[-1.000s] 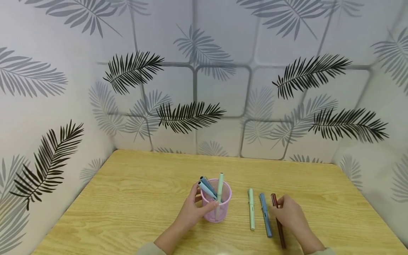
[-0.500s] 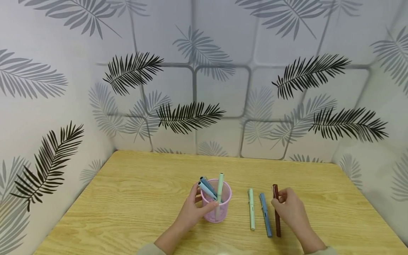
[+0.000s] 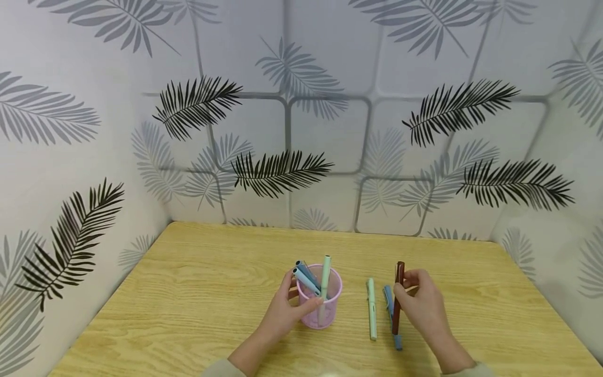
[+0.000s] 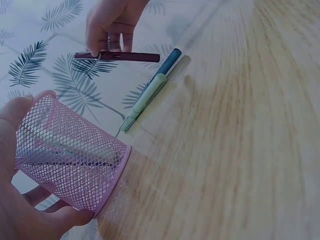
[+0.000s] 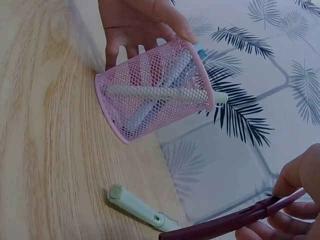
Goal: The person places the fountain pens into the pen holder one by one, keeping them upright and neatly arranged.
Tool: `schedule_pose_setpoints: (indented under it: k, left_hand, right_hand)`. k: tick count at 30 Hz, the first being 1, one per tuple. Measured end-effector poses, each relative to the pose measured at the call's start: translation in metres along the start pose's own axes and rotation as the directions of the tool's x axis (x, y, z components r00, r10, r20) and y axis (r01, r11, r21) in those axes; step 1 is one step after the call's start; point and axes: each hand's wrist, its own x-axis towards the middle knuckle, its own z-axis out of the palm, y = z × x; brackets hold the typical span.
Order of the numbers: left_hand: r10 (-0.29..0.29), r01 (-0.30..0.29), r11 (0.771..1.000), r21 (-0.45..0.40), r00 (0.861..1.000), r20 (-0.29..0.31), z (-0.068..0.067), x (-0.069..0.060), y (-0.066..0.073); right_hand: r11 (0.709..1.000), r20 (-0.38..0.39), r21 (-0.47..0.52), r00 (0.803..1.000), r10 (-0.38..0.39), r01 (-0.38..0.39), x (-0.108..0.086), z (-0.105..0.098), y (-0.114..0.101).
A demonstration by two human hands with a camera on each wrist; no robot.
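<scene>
My left hand (image 3: 281,310) holds a pink mesh pen cup (image 3: 332,310), thumb on the near side and fingers round the back. Three pens stand in it: a light green pen (image 3: 326,272), a light blue pen (image 3: 303,280) and a darker blue one. Between thumb and fingers, my right hand (image 3: 426,302) pinches a dark red pen (image 3: 398,309). In the left wrist view this dark red pen (image 4: 135,57) is off the table. From the head, it partly covers a blue pen (image 3: 388,297) lying on the table.
Left of the blue pen lies another light green pen (image 3: 372,314), roughly parallel to it. Everything rests on a wood-grain table (image 3: 212,283). Walls with a leaf pattern (image 3: 330,204) close off its back and sides.
My right hand has lifted the dark red pen from the table's right side and carried it left, over the blue pen. My left hand and the cup have stayed put.
</scene>
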Motion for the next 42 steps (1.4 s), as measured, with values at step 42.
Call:
schedule_pose_setpoints:
  k: [42]
  left_hand:
    - [0.010,-0.010,1.000,-0.005,1.000,0.012,-0.001,0.004,-0.009]
  right_hand:
    - [0.818,-0.255,0.426,0.919,-0.301,0.387,-0.011,0.024,-0.096]
